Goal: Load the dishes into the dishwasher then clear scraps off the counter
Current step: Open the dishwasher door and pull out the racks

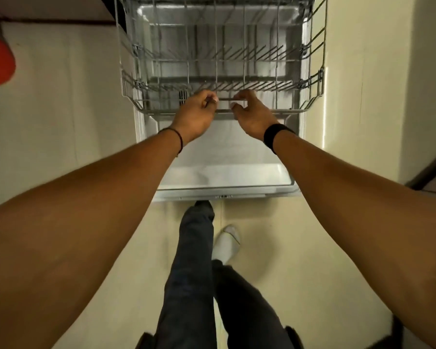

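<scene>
While the door [227, 172] lies flat at six o'clock, left hand [195, 114] and right hand [253, 114] grip the front bar [225, 99] on the rack [312, 91].

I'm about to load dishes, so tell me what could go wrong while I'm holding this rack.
The left hand and right hand grip the front bar of the empty rack; a hard tug could jerk it off its runners. The open door lies ahead of your foot, so stepping forward may bang a shin.
</scene>
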